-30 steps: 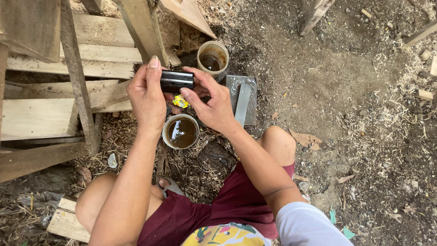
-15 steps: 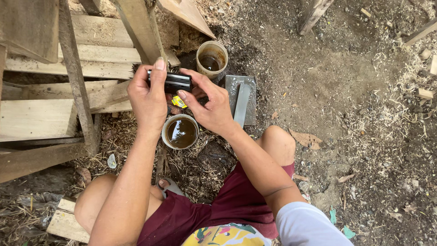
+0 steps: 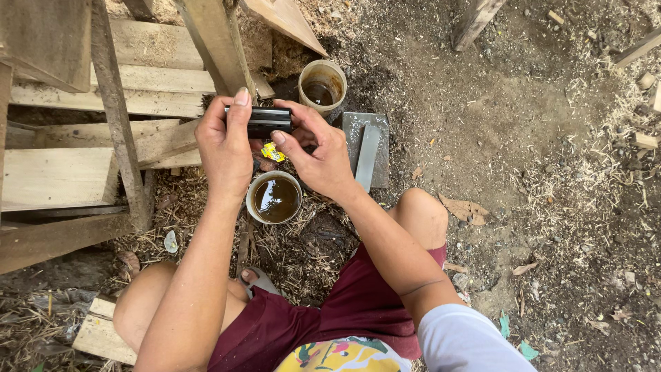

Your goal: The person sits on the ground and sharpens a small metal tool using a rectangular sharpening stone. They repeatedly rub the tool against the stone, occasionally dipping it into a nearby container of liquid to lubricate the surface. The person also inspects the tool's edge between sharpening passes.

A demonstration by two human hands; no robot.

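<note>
Both of my hands hold a small black rectangular block (image 3: 265, 119) level in front of me. My left hand (image 3: 224, 145) grips its left end with thumb and fingers wrapped round it. My right hand (image 3: 318, 151) pinches its right end, thumb under and fingers on top. Directly below the hands stands a round cup of brown liquid (image 3: 275, 198) on the ground. A small yellow scrap (image 3: 273, 153) lies between the hands and that cup.
A second cup with dark liquid (image 3: 322, 85) stands farther off. A grey flat stone with a bar on it (image 3: 367, 148) lies to the right. Wooden planks and a frame (image 3: 117, 124) fill the left. My bare knees (image 3: 420, 207) rest over dirt and wood shavings.
Both hands with the black block have shifted slightly to the left and up. The cups and stone have not moved.
</note>
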